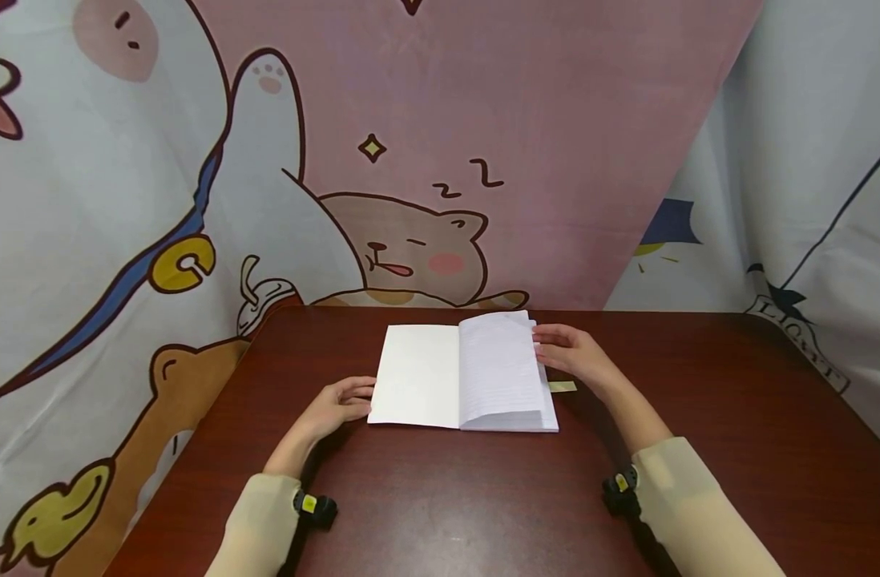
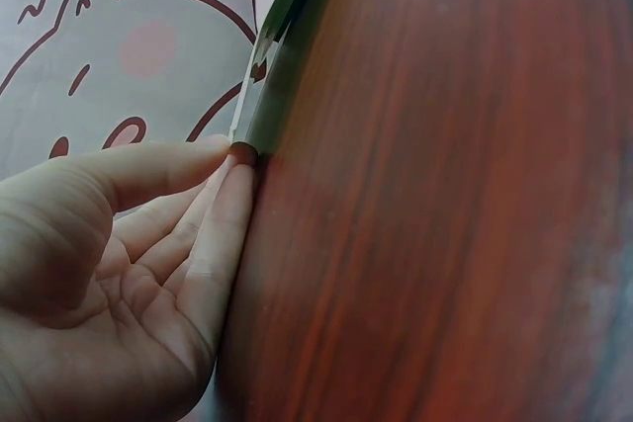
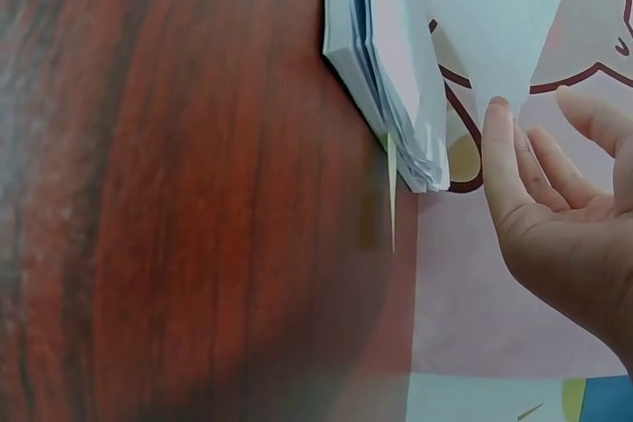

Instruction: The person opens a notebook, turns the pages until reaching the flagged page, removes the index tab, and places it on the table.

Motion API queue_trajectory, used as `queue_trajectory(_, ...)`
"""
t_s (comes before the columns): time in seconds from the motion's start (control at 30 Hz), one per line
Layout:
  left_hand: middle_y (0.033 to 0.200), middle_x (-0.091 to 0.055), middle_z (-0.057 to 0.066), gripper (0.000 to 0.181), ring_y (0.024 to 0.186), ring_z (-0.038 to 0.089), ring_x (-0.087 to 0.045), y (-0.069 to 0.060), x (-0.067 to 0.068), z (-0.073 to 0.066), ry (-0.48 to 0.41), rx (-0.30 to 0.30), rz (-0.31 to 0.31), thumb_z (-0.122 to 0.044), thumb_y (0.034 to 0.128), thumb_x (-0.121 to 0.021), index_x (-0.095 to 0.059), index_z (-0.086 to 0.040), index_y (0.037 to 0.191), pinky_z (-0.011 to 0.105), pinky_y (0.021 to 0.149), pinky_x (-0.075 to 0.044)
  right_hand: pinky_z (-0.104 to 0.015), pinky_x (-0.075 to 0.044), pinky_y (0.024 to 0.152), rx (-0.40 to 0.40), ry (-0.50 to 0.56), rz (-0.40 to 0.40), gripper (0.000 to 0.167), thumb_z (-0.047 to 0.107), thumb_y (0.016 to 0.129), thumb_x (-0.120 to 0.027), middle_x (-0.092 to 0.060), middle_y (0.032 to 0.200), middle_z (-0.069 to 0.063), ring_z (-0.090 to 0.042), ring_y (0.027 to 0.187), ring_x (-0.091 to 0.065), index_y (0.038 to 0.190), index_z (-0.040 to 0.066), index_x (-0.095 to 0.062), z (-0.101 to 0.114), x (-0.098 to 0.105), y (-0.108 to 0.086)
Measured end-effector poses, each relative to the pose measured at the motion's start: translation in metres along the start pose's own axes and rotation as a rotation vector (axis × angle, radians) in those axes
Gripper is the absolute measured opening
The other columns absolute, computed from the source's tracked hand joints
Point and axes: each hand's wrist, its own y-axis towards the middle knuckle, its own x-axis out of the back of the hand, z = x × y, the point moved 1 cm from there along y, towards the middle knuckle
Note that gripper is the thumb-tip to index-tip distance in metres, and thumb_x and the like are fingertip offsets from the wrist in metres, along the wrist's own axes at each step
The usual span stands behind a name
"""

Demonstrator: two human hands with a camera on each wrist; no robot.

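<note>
An open notebook [image 1: 420, 373] lies on the table, a blank white side at left and lined pages at right. My left hand [image 1: 330, 410] is at its left edge. In the left wrist view, the left hand [image 2: 129, 264] pinches the cover's edge between thumb and fingertips. At the right edge is my right hand [image 1: 583, 354]. A lined page [image 1: 499, 361] stands slightly raised there. In the right wrist view, fingertips of the right hand [image 3: 559, 210] touch this raised page [image 3: 495, 17], the thumb apart from it.
A pale yellow tab [image 1: 564, 386] sticks out from the notebook's right side, under the right hand. The dark red-brown wooden table [image 1: 454, 505] ends at a cartoon-printed cloth [image 1: 555, 160] behind it. Small black devices [image 1: 316, 510] sit at both wrists.
</note>
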Motion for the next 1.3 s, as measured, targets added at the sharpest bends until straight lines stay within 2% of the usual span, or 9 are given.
queue_trajectory(0.4,0.137,-0.056,0.028,0.050,0.121,0.036,-0.060,0.000,0.000,-0.003,0.002,0.012,0.000,-0.004,0.0961,-0.062,-0.047,0.003,0.143,0.036,0.092,-0.055,-0.036,-0.049,0.100,0.015,0.002,0.012,0.054,0.010,0.099,-0.059,-0.043,0.147,-0.030,-0.001,0.101,-0.064,0.147,-0.006,-0.039,0.008,-0.002,0.005)
queue_trajectory(0.67,0.137,-0.056,0.028,0.050,0.121,0.036,-0.059,0.000,0.000,-0.003,0.003,0.011,0.000,-0.005,0.0962,-0.062,-0.047,0.003,0.144,0.037,0.092,-0.055,-0.030,-0.051,0.098,0.035,-0.010,0.010,0.054,0.014,0.099,-0.060,-0.044,0.147,-0.028,-0.002,0.102,-0.063,0.146,-0.005,-0.041,0.014,-0.007,0.005)
queue_trajectory(1.0,0.136,-0.058,0.027,0.050,0.119,0.033,-0.061,0.000,0.001,0.002,0.004,0.011,-0.004,-0.006,0.0952,-0.064,-0.049,0.002,0.143,0.030,0.089,-0.055,-0.018,-0.053,0.090,0.073,0.021,0.026,0.055,0.010,0.097,-0.062,-0.042,0.147,-0.030,0.000,0.102,-0.061,0.146,-0.006,-0.041,0.022,-0.016,0.006)
queue_trajectory(1.3,0.135,-0.059,0.026,0.050,0.119,0.032,-0.061,0.000,0.002,0.004,-0.001,0.010,-0.008,-0.006,0.0951,-0.064,-0.050,0.000,0.142,0.028,0.088,-0.054,-0.018,-0.053,0.088,0.093,0.014,0.019,0.052,0.005,0.096,-0.062,-0.046,0.143,-0.030,0.001,0.099,-0.061,0.143,-0.006,-0.045,0.026,-0.022,0.010)
